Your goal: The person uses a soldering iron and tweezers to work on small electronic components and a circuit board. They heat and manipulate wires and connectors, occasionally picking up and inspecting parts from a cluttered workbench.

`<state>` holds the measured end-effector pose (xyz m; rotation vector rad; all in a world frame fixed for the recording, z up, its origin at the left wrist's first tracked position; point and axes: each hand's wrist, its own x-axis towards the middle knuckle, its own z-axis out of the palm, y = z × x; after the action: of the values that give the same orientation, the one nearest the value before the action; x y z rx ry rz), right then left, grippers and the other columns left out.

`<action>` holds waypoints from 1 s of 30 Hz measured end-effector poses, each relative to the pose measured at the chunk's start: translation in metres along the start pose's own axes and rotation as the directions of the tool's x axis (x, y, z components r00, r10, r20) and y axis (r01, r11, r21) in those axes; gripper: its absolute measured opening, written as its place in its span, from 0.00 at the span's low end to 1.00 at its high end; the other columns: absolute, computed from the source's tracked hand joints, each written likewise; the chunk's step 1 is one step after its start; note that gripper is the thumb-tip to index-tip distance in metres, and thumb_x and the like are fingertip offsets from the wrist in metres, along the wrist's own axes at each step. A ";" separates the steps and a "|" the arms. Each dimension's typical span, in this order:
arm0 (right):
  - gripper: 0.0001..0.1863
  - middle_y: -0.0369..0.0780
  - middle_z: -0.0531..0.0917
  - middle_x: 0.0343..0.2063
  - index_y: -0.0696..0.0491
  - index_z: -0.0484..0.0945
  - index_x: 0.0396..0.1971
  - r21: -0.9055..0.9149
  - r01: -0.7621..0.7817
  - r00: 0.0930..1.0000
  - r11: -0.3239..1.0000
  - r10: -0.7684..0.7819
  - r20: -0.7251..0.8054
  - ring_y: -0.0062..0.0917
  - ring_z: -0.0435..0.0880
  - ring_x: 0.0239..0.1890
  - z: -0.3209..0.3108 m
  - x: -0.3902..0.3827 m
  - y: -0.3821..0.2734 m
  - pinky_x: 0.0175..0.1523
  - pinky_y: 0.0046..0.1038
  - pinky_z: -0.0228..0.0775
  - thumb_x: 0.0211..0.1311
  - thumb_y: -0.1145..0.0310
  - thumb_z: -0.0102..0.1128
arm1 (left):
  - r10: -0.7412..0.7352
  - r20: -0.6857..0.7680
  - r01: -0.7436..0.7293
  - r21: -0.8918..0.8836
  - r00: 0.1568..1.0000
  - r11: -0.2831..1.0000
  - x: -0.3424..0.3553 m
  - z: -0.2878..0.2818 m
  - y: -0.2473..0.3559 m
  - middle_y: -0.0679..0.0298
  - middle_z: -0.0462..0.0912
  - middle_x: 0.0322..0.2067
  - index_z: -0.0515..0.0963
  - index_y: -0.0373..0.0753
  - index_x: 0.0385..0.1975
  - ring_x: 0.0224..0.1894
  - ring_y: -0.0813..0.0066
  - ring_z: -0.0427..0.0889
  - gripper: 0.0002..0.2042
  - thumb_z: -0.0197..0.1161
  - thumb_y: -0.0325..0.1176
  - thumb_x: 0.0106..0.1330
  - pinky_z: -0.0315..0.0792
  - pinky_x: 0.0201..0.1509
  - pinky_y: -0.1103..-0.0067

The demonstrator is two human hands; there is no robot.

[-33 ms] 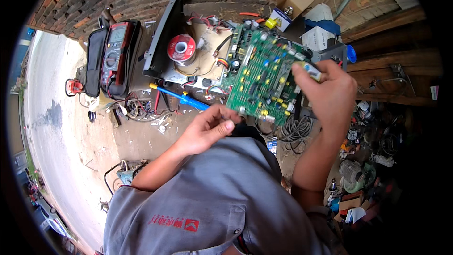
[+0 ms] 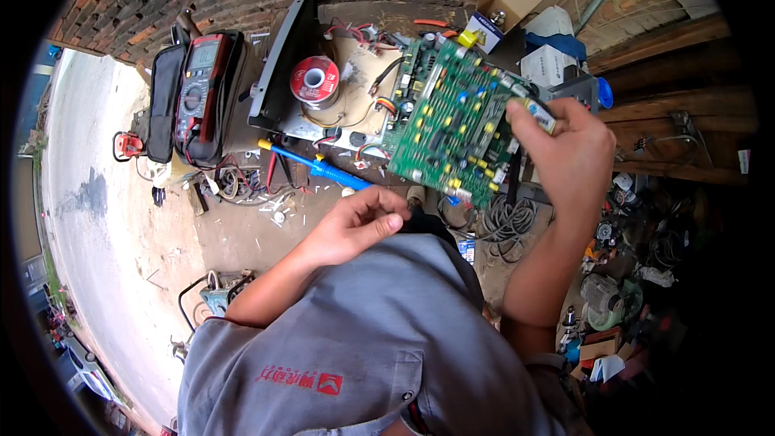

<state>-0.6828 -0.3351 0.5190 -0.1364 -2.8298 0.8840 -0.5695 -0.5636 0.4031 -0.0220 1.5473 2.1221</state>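
Observation:
My right hand (image 2: 569, 141) grips a green circuit board (image 2: 452, 125) by its right side, thumb on the near face. The board is tilted up and carries many yellow and blue components. A pale piece with a printed label (image 2: 539, 115) shows between thumb and fingers; I cannot tell whether it belongs to the board. My left hand (image 2: 359, 226) hovers below the board's lower left corner, apart from it, fingers loosely curled and nothing seen in them. Behind the board lies an opened device chassis (image 2: 355, 73) with wires, a second board and a solder spool (image 2: 315, 81) on it.
A multimeter (image 2: 198, 85) in a black case stands at the left. A blue desoldering pump (image 2: 323, 169) lies before the chassis. Small boxes (image 2: 545, 64) stand at the back right. Coiled cable (image 2: 508, 222) lies on the ground at the right, near piled parts (image 2: 605, 299).
My left hand has drawn slightly down, away from the board's lower corner. The board, still in my right hand, has moved up a little.

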 end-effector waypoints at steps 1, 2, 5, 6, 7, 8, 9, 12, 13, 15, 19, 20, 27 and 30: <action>0.23 0.48 0.80 0.15 0.60 0.82 0.27 -0.057 0.006 1.000 0.998 -0.006 0.001 0.38 0.82 0.21 0.003 0.004 -0.001 0.29 0.34 0.72 0.43 0.52 0.70 | -0.057 0.008 0.057 0.024 0.998 0.998 -0.005 -0.005 -0.007 0.66 0.79 0.38 0.73 0.34 0.45 0.37 0.85 0.74 0.11 0.59 0.32 0.67 0.69 0.40 0.85; 0.24 0.48 0.80 0.16 0.61 0.82 0.27 -0.116 0.007 1.000 0.993 -0.007 0.006 0.38 0.82 0.21 0.006 0.009 -0.002 0.30 0.34 0.72 0.43 0.51 0.70 | -0.117 0.017 0.116 0.047 0.993 0.992 -0.011 -0.012 -0.014 0.65 0.79 0.38 0.74 0.34 0.44 0.38 0.84 0.75 0.10 0.59 0.31 0.67 0.70 0.42 0.85; 0.27 0.50 0.80 0.17 0.63 0.82 0.30 -0.155 -0.022 0.998 0.988 0.031 0.055 0.40 0.83 0.23 0.017 0.019 -0.004 0.32 0.35 0.72 0.44 0.49 0.68 | -0.206 -0.096 0.221 0.186 0.974 0.957 -0.025 -0.031 -0.038 0.69 0.79 0.32 0.76 0.33 0.39 0.36 0.85 0.75 0.07 0.60 0.30 0.67 0.69 0.41 0.85; 0.28 0.51 0.80 0.17 0.63 0.82 0.30 -0.157 -0.020 0.998 0.987 0.030 0.057 0.40 0.83 0.24 0.021 0.020 -0.003 0.32 0.35 0.72 0.44 0.49 0.68 | -0.224 -0.160 0.261 0.267 0.961 0.928 -0.029 -0.038 -0.046 0.69 0.79 0.31 0.76 0.33 0.38 0.35 0.86 0.75 0.07 0.60 0.30 0.67 0.69 0.39 0.85; 0.28 0.51 0.80 0.17 0.63 0.82 0.31 -0.176 -0.016 0.998 0.984 0.027 0.056 0.40 0.83 0.24 0.025 0.021 -0.003 0.32 0.35 0.72 0.44 0.49 0.68 | -0.220 -0.230 0.293 0.360 0.948 0.886 -0.033 -0.044 -0.053 0.70 0.79 0.29 0.76 0.33 0.38 0.33 0.86 0.74 0.07 0.60 0.30 0.67 0.69 0.38 0.86; 0.28 0.50 0.80 0.17 0.63 0.82 0.31 -0.204 -0.021 0.999 0.979 0.030 0.044 0.40 0.83 0.24 0.029 0.022 -0.002 0.32 0.35 0.72 0.45 0.49 0.68 | -0.149 -0.275 0.241 0.338 0.950 0.910 -0.034 -0.049 -0.060 0.71 0.78 0.26 0.76 0.32 0.36 0.30 0.87 0.73 0.06 0.60 0.28 0.66 0.69 0.34 0.86; 0.28 0.50 0.80 0.17 0.63 0.82 0.32 -0.178 -0.021 0.997 0.984 0.033 0.069 0.39 0.83 0.24 0.030 0.023 0.000 0.32 0.35 0.71 0.46 0.48 0.68 | -0.121 -0.313 0.229 0.335 0.942 0.914 -0.032 -0.054 -0.067 0.69 0.78 0.25 0.77 0.33 0.36 0.29 0.86 0.74 0.06 0.61 0.29 0.65 0.69 0.34 0.84; 0.30 0.48 0.79 0.16 0.63 0.82 0.34 -0.168 -0.044 0.990 0.985 0.066 0.129 0.38 0.82 0.24 0.031 0.024 0.004 0.32 0.35 0.70 0.46 0.46 0.68 | -0.169 -0.470 0.369 0.375 0.866 0.850 -0.021 -0.062 -0.080 0.59 0.81 0.26 0.78 0.34 0.34 0.29 0.74 0.80 0.06 0.63 0.30 0.61 0.73 0.35 0.76; 0.31 0.48 0.79 0.16 0.63 0.81 0.34 -0.169 -0.045 0.987 0.985 0.069 0.144 0.38 0.82 0.24 0.030 0.024 0.004 0.32 0.35 0.70 0.46 0.45 0.67 | 0.016 -0.438 0.247 0.535 0.899 0.808 -0.014 -0.061 -0.083 0.58 0.80 0.26 0.79 0.34 0.32 0.30 0.69 0.80 0.06 0.63 0.29 0.60 0.73 0.35 0.74; 0.33 0.47 0.79 0.16 0.62 0.81 0.36 -0.164 -0.052 0.984 0.985 0.079 0.161 0.37 0.82 0.24 0.029 0.023 0.004 0.32 0.35 0.70 0.46 0.43 0.67 | 0.290 -0.331 0.099 0.795 0.898 0.599 0.004 -0.057 -0.086 0.54 0.80 0.28 0.79 0.34 0.30 0.32 0.59 0.80 0.05 0.63 0.29 0.58 0.73 0.37 0.70; 0.34 0.47 0.81 0.19 0.61 0.81 0.38 -0.189 -0.066 0.984 0.980 0.095 0.153 0.37 0.83 0.27 0.031 0.021 0.001 0.35 0.35 0.71 0.48 0.41 0.65 | 0.389 -0.127 0.004 0.954 0.912 0.301 0.043 -0.048 -0.092 0.53 0.80 0.30 0.80 0.38 0.29 0.35 0.52 0.79 0.06 0.62 0.33 0.59 0.72 0.39 0.64; 0.33 0.47 0.81 0.19 0.61 0.81 0.38 -0.183 -0.059 0.986 0.981 0.086 0.144 0.37 0.83 0.28 0.032 0.020 0.000 0.35 0.35 0.71 0.48 0.42 0.65 | 0.270 -0.128 0.049 0.958 0.954 0.283 0.054 -0.047 -0.096 0.52 0.80 0.31 0.81 0.39 0.29 0.37 0.53 0.79 0.08 0.61 0.36 0.60 0.71 0.41 0.64; 0.22 0.41 0.82 0.21 0.64 0.80 0.38 0.223 0.050 0.994 0.973 -0.026 -0.109 0.19 0.80 0.25 0.000 -0.005 0.005 0.32 0.20 0.69 0.56 0.58 0.66 | 0.258 -0.099 0.095 0.995 0.961 0.030 0.087 -0.027 -0.135 0.58 0.82 0.37 0.81 0.44 0.34 0.40 0.58 0.79 0.09 0.59 0.40 0.60 0.68 0.44 0.66; 0.13 0.41 0.83 0.21 0.63 0.80 0.35 0.542 0.158 0.961 0.825 -0.002 -0.277 0.16 0.78 0.23 -0.035 -0.024 0.026 0.30 0.17 0.68 0.60 0.67 0.62 | 0.275 -0.189 0.197 0.980 0.943 -0.002 0.091 -0.019 -0.141 0.58 0.81 0.38 0.80 0.43 0.33 0.44 0.61 0.78 0.08 0.58 0.35 0.56 0.65 0.48 0.67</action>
<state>-0.6514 -0.2977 0.5289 -0.0474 -2.2021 1.5061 -0.5965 -0.5142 0.2442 0.1831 2.9799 0.4203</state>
